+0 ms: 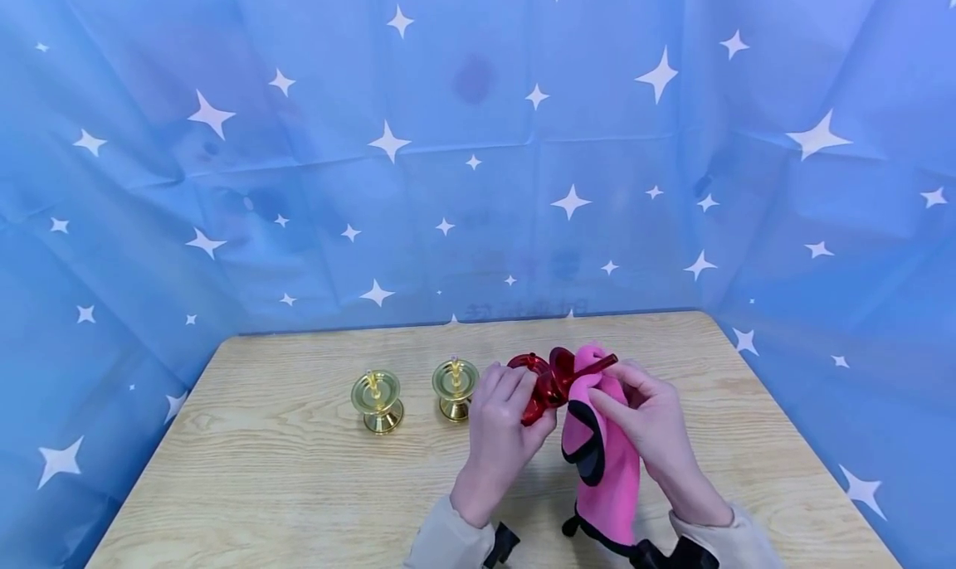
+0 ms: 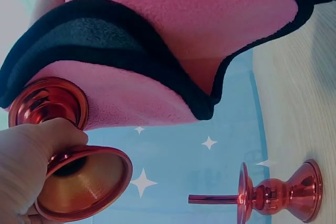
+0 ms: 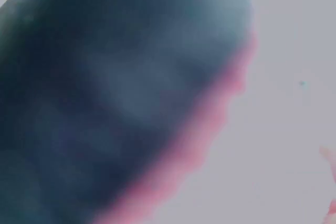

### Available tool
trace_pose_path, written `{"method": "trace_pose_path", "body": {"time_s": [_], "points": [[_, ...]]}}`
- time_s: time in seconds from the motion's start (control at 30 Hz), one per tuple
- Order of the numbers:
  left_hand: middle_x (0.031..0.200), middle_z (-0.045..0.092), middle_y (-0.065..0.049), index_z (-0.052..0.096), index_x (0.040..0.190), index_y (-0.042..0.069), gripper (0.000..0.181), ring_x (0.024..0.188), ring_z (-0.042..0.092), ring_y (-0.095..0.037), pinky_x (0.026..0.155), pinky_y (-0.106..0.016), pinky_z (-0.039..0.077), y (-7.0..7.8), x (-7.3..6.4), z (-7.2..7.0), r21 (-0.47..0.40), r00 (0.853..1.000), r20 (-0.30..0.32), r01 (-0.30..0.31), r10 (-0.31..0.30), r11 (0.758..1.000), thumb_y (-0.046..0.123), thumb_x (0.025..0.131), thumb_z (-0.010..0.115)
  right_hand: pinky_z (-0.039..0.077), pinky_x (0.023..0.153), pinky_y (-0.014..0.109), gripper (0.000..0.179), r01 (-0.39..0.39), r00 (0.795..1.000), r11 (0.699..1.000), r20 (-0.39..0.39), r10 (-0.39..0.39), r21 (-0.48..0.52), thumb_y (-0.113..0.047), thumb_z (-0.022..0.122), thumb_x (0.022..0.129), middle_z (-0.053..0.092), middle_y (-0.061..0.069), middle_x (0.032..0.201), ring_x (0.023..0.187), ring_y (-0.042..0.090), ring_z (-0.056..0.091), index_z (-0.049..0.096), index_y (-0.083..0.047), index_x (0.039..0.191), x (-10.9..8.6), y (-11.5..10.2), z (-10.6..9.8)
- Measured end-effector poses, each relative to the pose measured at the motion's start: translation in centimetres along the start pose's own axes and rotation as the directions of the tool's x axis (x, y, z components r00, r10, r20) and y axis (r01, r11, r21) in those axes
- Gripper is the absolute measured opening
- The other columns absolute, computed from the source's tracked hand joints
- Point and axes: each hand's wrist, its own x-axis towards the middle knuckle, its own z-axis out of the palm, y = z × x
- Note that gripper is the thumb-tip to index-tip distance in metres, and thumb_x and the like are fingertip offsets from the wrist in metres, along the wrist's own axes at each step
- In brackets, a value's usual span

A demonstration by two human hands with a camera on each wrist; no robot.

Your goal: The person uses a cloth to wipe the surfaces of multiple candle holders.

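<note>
My left hand grips a shiny red candle holder by its narrow middle, tilted so its spike points right. In the left wrist view, the holder's hollow flared base faces the camera. My right hand pinches a pink cloth with black edging at the holder's dish and spike. The cloth hangs toward the table's front edge; some right fingers are hidden behind it. A second red candle holder stands on the table behind my left hand, partly covered in the head view. Blurred cloth fills much of the right wrist view.
Two gold candle holders stand upright left of my hands. The wood-grain table has a blue star-patterned curtain behind it and along both sides.
</note>
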Motion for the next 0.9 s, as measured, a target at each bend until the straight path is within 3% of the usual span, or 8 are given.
{"method": "trace_pose_path", "body": {"time_s": [0.1, 0.23, 0.6, 0.9], "points": [[0.087, 0.066, -0.004, 0.067, 0.088, 0.004, 0.027, 0.08, 0.056, -0.021, 0.087, -0.038, 0.047, 0.1, 0.0, 0.0, 0.014, 1.0, -0.003, -0.023, 0.023, 1.0, 0.017, 0.064, 0.074, 0.036, 0.049, 0.02, 0.014, -0.001, 1.0, 0.998, 0.009, 0.001, -0.055, 0.004, 0.071, 0.077, 0.056, -0.006, 0.071, 0.064, 0.006, 0.045, 0.071, -0.006, 0.086, 0.2, -0.2, 0.1], [0.088, 0.067, -0.004, 0.067, 0.088, 0.005, 0.028, 0.082, 0.057, -0.021, 0.088, -0.037, 0.047, 0.2, 0.1, -0.1, 0.017, 0.999, 0.007, -0.033, 0.032, 0.999, 0.019, 0.066, 0.075, 0.037, 0.049, 0.018, 0.018, -0.041, 0.999, 0.999, -0.012, 0.041, -0.026, 0.004, 0.07, 0.078, 0.059, -0.007, 0.068, 0.065, 0.005, 0.046, 0.073, -0.014, 0.083, 0.4, -0.2, 0.1], [0.087, 0.068, -0.003, 0.069, 0.087, 0.005, 0.029, 0.083, 0.059, -0.019, 0.088, -0.038, 0.047, 0.2, 0.2, -0.2, 0.017, 0.999, 0.028, -0.029, 0.028, 0.999, 0.02, 0.063, 0.077, 0.042, 0.047, 0.014, 0.032, -0.057, 0.998, 0.978, 0.048, 0.048, 0.202, 0.012, 0.062, 0.081, 0.057, -0.005, 0.064, 0.058, 0.003, 0.052, 0.072, -0.018, 0.078, 0.9, 0.1, -0.6], [0.087, 0.068, -0.002, 0.069, 0.086, 0.007, 0.027, 0.081, 0.058, -0.018, 0.087, -0.035, 0.047, -0.2, 0.0, 0.0, -0.018, 1.0, 0.029, 0.007, -0.007, 1.0, 0.02, 0.064, 0.078, 0.05, 0.053, 0.017, 0.031, -0.059, 0.998, 0.945, -0.002, 0.063, 0.323, 0.011, 0.06, 0.083, 0.068, -0.002, 0.078, 0.064, 0.005, 0.06, 0.076, -0.015, 0.087, 1.3, -0.6, -1.5]]}}
